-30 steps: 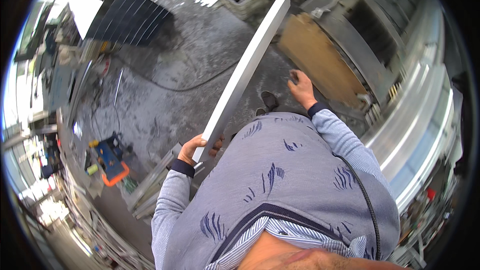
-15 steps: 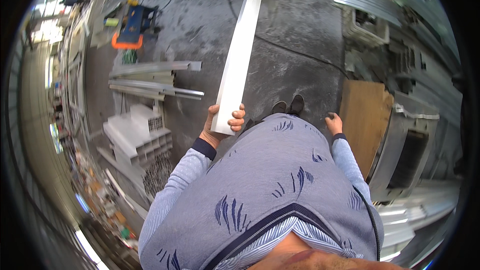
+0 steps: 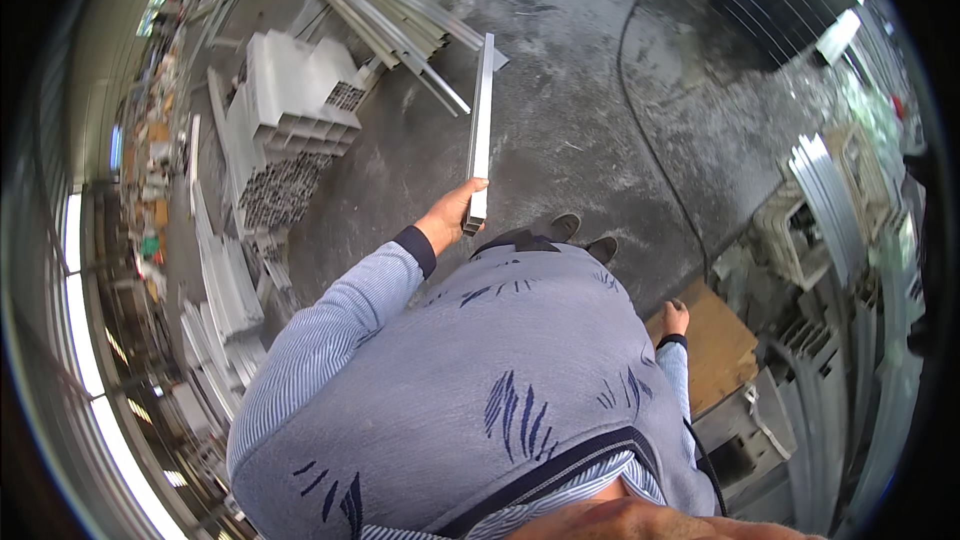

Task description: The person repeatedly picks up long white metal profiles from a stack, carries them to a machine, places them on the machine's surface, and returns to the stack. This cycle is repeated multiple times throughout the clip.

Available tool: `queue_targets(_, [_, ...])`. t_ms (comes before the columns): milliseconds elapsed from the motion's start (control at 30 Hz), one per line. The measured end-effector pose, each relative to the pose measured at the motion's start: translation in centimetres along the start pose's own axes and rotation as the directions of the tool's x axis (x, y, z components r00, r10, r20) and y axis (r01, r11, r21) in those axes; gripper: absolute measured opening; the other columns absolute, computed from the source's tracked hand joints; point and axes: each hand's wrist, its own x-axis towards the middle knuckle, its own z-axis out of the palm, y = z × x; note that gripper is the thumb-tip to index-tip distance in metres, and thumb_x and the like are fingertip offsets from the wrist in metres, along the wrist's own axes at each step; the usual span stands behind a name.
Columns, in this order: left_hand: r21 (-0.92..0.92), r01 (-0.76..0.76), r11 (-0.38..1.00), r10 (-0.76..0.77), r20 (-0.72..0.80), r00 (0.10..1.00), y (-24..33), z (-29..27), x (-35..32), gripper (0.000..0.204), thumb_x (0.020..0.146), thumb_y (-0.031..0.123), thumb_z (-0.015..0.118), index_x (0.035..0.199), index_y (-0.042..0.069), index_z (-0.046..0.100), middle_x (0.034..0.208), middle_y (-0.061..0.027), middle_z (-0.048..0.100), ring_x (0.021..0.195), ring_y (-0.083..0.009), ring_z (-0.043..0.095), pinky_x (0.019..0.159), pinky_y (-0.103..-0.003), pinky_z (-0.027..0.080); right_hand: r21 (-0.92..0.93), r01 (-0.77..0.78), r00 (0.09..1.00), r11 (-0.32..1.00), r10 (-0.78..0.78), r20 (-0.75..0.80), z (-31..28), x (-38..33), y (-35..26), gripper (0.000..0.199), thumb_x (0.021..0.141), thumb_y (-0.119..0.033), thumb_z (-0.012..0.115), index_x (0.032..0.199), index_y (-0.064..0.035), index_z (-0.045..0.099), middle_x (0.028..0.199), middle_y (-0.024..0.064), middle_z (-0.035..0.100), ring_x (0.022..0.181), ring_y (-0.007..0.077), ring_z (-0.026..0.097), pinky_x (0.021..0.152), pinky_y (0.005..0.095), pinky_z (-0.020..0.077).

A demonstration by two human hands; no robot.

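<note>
Metal profile point(image 3: 484, 120): right of the tube stack point(image 3: 300, 105), apart from it.
Left hand point(image 3: 458, 212): clamped around the profile's near end.
Right hand point(image 3: 676, 317): far right of the stack, seen against a brown board point(image 3: 715, 345), seemingly empty.
Profile so far: grasped; not set down.

Grey-blue vest point(image 3: 450, 350) with navy streaks, striped sleeves point(image 3: 340, 305), navy cuffs point(image 3: 415, 251), dark shoes point(image 3: 567, 227)

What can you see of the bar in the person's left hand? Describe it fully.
The bar is long, straight and silvery-white, apparently metal, with flat faces and a dark, hollow-looking near end. The left hand grips it by that end; the rest extends forward, away from the body, over the grey floor.
</note>
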Motion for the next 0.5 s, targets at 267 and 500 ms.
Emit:
queue_targets(267, [-0.311,-0.057,0.949,0.038,-0.065,0.997,0.1,-6.8,1.7,0.045,0.094,0.05,0.086,0.099,0.011,0.065,0.081,-0.0046,0.067,0.069,-0.0178,0.065,0.058,-0.034,0.056,-0.08,-0.179,0.984,0.981,0.177,-0.027,-2.0,1.8,-1.1,0.047,0.09,-0.024,0.076,0.127,0.0047,0.079,0.114,0.0185,0.084,0.103,0.03,0.079,0.092,0.0411,0.0613])
queue_targets(500, [-0.497,-0.111,0.86,0.172,0.079,0.982,4.5,-14.1,5.8,0.049,0.095,0.048,0.085,0.112,0.007,0.063,0.092,-0.0036,0.064,0.074,-0.0154,0.063,0.065,-0.034,0.058,-0.09,-0.069,0.997,0.994,0.067,-0.027,1.6,-1.7,-7.2,0.039,0.094,-0.018,0.076,0.127,0.0024,0.076,0.101,0.0096,0.08,0.081,0.019,0.073,0.07,0.0341,0.0585])
